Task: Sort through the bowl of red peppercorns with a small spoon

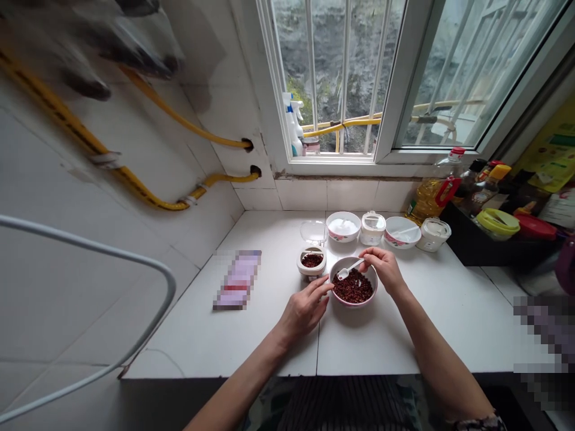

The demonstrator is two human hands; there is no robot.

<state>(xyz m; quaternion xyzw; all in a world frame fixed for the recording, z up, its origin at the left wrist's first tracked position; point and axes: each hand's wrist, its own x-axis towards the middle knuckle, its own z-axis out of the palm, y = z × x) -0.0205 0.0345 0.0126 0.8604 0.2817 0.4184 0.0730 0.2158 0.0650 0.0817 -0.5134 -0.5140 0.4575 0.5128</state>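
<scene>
A bowl with a pink rim holds dark red, dried-looking pieces. My right hand pinches the handle of a small white spoon, whose scoop is over the pieces inside the bowl. At the bowl's left side, my left hand has its fingers extended, with the fingertips touching the rim. Just behind that hand stands a small white jar with its clear lid raised; similar dark red pieces are inside it.
Behind are a bowl of white powder, a closed white jar, another bowl and a second closed jar. An oil bottle and a black bin stand right. A blurred purple packet lies left.
</scene>
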